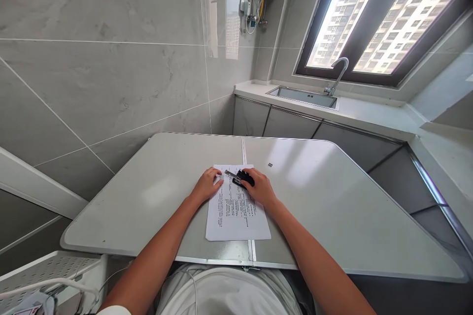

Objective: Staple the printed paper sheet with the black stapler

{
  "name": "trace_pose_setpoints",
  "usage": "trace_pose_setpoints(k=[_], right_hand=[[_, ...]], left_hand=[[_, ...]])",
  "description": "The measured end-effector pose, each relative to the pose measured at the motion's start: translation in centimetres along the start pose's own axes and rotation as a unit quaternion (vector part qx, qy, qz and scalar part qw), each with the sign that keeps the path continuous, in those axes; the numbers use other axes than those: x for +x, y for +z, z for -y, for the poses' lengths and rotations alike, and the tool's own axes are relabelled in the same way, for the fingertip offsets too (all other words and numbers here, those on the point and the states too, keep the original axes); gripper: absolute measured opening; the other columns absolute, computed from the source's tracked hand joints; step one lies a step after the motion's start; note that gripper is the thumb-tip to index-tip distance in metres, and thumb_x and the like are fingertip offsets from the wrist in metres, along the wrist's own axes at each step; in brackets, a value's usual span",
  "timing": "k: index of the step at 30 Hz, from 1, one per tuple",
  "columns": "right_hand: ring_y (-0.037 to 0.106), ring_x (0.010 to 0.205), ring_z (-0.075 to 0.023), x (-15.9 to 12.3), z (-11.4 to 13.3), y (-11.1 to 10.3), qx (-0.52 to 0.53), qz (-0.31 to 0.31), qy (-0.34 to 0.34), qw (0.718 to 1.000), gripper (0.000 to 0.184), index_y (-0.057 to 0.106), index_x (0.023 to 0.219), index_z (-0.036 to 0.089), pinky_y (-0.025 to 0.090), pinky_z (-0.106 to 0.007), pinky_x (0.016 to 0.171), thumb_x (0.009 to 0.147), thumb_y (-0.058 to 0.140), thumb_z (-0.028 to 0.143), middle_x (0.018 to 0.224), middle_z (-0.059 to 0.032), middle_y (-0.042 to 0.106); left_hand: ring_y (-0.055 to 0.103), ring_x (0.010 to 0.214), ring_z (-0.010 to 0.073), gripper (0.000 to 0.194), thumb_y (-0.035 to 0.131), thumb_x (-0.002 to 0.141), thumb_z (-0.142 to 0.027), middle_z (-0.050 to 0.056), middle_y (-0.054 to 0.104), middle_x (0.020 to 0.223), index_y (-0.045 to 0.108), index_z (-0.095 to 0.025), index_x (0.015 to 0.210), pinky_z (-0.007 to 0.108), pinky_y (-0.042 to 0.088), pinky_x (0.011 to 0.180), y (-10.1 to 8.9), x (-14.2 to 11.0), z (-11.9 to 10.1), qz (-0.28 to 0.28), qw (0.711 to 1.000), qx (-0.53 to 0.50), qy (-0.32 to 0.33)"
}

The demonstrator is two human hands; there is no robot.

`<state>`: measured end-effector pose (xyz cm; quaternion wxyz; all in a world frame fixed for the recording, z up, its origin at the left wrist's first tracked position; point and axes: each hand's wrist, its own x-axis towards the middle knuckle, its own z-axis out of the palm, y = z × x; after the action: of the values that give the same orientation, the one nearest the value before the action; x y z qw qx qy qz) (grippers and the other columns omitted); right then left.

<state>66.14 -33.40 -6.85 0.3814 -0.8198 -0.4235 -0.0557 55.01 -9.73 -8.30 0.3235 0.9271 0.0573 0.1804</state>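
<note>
A printed sheet of paper (pixel 236 211) lies on the grey folding table (pixel 332 197), in front of me. My left hand (pixel 207 184) rests on the paper's upper left corner, fingers curled and pressing down. My right hand (pixel 258 187) grips a black stapler (pixel 241 177) at the top of the sheet, its metal jaw pointing left toward my left hand. The stapler sits over the paper's upper edge.
A white counter with a steel sink (pixel 303 96) and tap (pixel 338 74) runs behind the table under a window. Tiled wall stands to the left. A white perforated shelf (pixel 44 270) with cables sits at lower left. A small dark mark (pixel 270 164) lies on the table.
</note>
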Motion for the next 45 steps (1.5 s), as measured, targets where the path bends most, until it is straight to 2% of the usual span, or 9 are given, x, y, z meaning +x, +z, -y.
trace_pose_setpoints(k=[3,7,14,18,22,26,29,37,45], right_hand=[[0.068,0.097,-0.0225,0.0,-0.2,0.1,-0.004,-0.003,-0.001,1.0,0.029,0.063,0.125,0.028,0.052,-0.035,0.083,0.096,0.067,0.03,0.114,-0.0046,0.071],[0.068,0.099,-0.0224,-0.1,-0.3,0.2,-0.001,0.011,-0.018,1.0,0.031,0.063,0.126,0.029,0.052,-0.035,0.084,0.095,0.068,0.028,0.113,-0.0038,0.071],[0.068,0.098,-0.0219,-0.1,0.1,0.1,-0.011,0.029,-0.03,0.999,0.033,0.063,0.128,0.03,0.052,-0.034,0.082,0.096,0.068,0.028,0.11,-0.0032,0.071],[0.068,0.099,-0.0223,-0.1,0.2,0.0,-0.018,0.033,-0.025,0.999,0.034,0.063,0.129,0.029,0.051,-0.034,0.082,0.095,0.068,0.027,0.112,-0.0033,0.071],[0.068,0.1,-0.0224,0.0,0.3,-0.1,-0.02,0.035,-0.025,0.999,0.034,0.063,0.129,0.029,0.051,-0.033,0.083,0.095,0.068,0.026,0.113,-0.0035,0.071],[0.068,0.099,-0.0222,0.0,0.3,-0.1,-0.018,0.035,-0.034,0.999,0.033,0.064,0.127,0.028,0.051,-0.033,0.082,0.095,0.067,0.025,0.112,-0.0042,0.072],[0.068,0.097,-0.0224,-0.1,0.4,-0.1,-0.011,0.031,-0.042,0.999,0.031,0.064,0.127,0.028,0.051,-0.033,0.081,0.096,0.066,0.026,0.11,-0.0045,0.072],[0.067,0.098,-0.0232,-0.4,0.4,-0.1,-0.022,0.041,-0.077,0.996,0.031,0.066,0.129,0.028,0.052,-0.034,0.08,0.098,0.063,0.028,0.108,-0.006,0.072],[0.067,0.098,-0.0241,-0.3,0.6,-0.4,-0.014,0.026,-0.095,0.995,0.029,0.067,0.127,0.027,0.051,-0.034,0.079,0.098,0.063,0.029,0.105,-0.0061,0.072]], left_hand=[[0.067,0.083,0.0192,0.018,0.067,0.087,-0.03,0.004,0.072,0.102,0.065,-0.022,0.103,0.034,0.054,0.078,-0.3,0.1,-0.4,-0.035,0.997,-0.069,-0.027],[0.069,0.074,0.0168,0.015,0.07,0.086,-0.036,0.001,0.071,0.087,0.064,-0.022,0.089,0.032,0.056,0.077,-0.5,0.2,-0.9,-0.065,0.981,-0.176,-0.052],[0.074,0.086,0.0205,0.029,0.065,0.091,-0.047,0.006,0.076,0.1,0.075,-0.022,0.103,0.038,0.058,0.088,0.0,0.4,-0.9,-0.068,0.946,-0.304,-0.086],[0.076,0.097,0.0274,0.042,0.08,0.079,-0.048,0.011,0.079,0.102,0.077,-0.019,0.11,0.045,0.058,0.096,0.2,0.5,-0.6,-0.042,0.928,-0.353,-0.11],[0.074,0.098,0.0267,0.03,0.079,0.081,-0.039,0.009,0.078,0.105,0.077,-0.02,0.104,0.043,0.058,0.094,0.2,0.3,-0.8,-0.039,0.95,-0.297,-0.084],[0.068,0.098,0.0231,0.015,0.066,0.091,-0.025,0.007,0.072,0.108,0.076,-0.023,0.102,0.041,0.054,0.093,0.1,0.2,-1.4,-0.039,0.99,-0.132,0.021],[0.061,0.106,0.0239,0.016,0.061,0.094,-0.02,0.007,0.066,0.109,0.074,-0.023,0.103,0.042,0.05,0.098,0.2,0.2,-1.9,-0.037,0.995,-0.04,0.078],[0.059,0.108,0.0256,0.017,0.059,0.095,-0.018,0.007,0.068,0.113,0.073,-0.024,0.103,0.045,0.047,0.1,0.5,0.2,-1.6,0.028,0.997,-0.002,0.075],[0.062,0.109,0.0253,0.017,0.065,0.094,-0.027,0.006,0.071,0.113,0.078,-0.026,0.105,0.044,0.048,0.1,0.4,0.0,-1.8,0.018,0.998,-0.01,0.062]])
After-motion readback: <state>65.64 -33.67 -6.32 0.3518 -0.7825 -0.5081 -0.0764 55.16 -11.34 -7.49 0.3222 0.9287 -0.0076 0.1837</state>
